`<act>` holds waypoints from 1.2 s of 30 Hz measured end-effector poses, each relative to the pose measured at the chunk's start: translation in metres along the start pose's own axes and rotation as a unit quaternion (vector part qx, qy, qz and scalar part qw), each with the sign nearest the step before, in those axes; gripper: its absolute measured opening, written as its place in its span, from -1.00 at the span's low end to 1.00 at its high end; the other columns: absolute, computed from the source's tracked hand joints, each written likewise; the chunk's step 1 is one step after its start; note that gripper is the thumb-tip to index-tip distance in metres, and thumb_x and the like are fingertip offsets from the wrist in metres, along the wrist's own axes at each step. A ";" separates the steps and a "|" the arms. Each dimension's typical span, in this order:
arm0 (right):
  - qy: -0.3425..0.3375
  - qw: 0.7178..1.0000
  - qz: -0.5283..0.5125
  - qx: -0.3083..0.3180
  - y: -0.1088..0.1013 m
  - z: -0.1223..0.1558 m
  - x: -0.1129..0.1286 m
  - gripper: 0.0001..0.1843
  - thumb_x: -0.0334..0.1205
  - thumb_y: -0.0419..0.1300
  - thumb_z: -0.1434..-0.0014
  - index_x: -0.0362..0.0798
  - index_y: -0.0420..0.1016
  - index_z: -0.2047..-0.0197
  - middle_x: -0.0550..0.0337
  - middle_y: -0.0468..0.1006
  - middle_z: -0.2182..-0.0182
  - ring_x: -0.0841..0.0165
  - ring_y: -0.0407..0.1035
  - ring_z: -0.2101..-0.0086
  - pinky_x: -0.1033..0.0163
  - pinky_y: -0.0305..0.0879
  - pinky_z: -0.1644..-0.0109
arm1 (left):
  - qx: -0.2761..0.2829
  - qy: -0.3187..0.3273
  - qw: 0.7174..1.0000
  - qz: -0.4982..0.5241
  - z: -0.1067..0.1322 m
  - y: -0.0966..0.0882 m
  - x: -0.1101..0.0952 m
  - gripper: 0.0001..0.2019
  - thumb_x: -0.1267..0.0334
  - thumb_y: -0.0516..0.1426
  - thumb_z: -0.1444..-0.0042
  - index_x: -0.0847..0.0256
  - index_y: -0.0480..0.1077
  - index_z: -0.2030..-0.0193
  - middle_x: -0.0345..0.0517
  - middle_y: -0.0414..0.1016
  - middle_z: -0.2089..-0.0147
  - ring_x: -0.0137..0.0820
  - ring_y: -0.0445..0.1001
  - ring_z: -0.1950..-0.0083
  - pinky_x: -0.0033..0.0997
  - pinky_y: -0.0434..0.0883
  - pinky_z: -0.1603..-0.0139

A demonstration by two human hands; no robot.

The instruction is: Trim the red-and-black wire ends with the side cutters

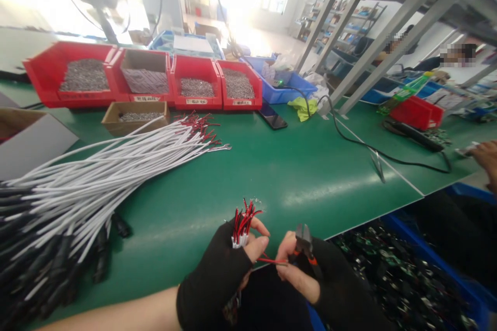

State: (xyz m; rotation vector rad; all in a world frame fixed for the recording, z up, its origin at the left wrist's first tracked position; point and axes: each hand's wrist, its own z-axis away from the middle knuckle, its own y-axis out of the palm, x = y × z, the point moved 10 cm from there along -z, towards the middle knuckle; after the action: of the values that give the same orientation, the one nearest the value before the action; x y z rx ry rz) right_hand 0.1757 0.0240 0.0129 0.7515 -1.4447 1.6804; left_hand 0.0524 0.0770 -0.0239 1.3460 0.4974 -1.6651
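Note:
My left hand (229, 264), in a black fingerless glove, is closed around a bunch of white cables (241, 227) whose red and black wire ends stick up. One red wire (272, 260) stretches from it to my right hand (306, 274). That hand, also gloved, pinches the wire and grips small black cutters (304, 240) with orange handles. Both hands hover over the near edge of the green table (295, 176).
A large pile of white cables (97, 176) with black plugs lies at left. Red bins (143, 77) of small metal parts line the back, with a cardboard box (135, 116), blue bins (283, 88), a phone (274, 116) and a black cord (373, 150). Another person's hand (487, 160) is at right.

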 end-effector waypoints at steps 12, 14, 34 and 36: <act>-0.186 0.970 0.078 -0.135 -0.016 -0.022 0.081 -0.97 -0.31 0.23 -0.12 -0.07 0.48 0.35 0.22 0.55 0.42 0.41 0.44 0.40 0.34 0.37 0.28 | 0.054 0.096 0.993 0.031 0.000 0.013 -0.021 -0.82 0.28 0.16 -0.05 0.32 0.40 0.22 -0.05 0.47 0.22 -0.33 0.41 0.22 -0.42 0.37 0.15; -0.187 0.968 0.105 -0.131 -0.009 -0.024 0.083 -0.97 -0.32 0.24 -0.10 -0.08 0.48 0.38 0.21 0.55 0.42 0.39 0.43 0.40 0.32 0.37 0.28 | 0.063 0.095 0.992 0.047 0.000 0.016 -0.025 -0.83 0.28 0.14 -0.07 0.34 0.39 0.23 -0.01 0.47 0.22 -0.30 0.41 0.22 -0.39 0.38 0.18; -0.012 0.994 -0.032 -0.102 -0.003 -0.031 0.039 -0.77 -0.13 0.19 -0.04 -0.13 0.54 0.38 0.08 0.61 0.42 0.28 0.49 0.40 0.23 0.42 0.32 | 0.068 0.052 0.994 0.075 0.003 0.022 -0.027 -0.78 0.24 0.20 -0.02 0.35 0.39 0.24 0.00 0.47 0.25 -0.30 0.39 0.24 -0.41 0.37 0.23; 0.009 0.993 -0.081 -0.083 -0.001 -0.031 0.031 -0.79 -0.15 0.18 -0.04 -0.13 0.50 0.38 0.11 0.59 0.46 0.31 0.47 0.43 0.26 0.41 0.35 | 0.072 0.035 0.993 0.087 0.004 0.021 -0.020 -0.79 0.23 0.22 -0.04 0.34 0.39 0.26 -0.03 0.48 0.27 -0.29 0.42 0.23 -0.41 0.37 0.23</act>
State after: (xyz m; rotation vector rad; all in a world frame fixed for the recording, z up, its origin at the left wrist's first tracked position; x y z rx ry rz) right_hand 0.1626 0.0604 0.0337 0.7396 -1.4502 1.4215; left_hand 0.0676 0.0713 0.0010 1.5119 0.2940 -1.5385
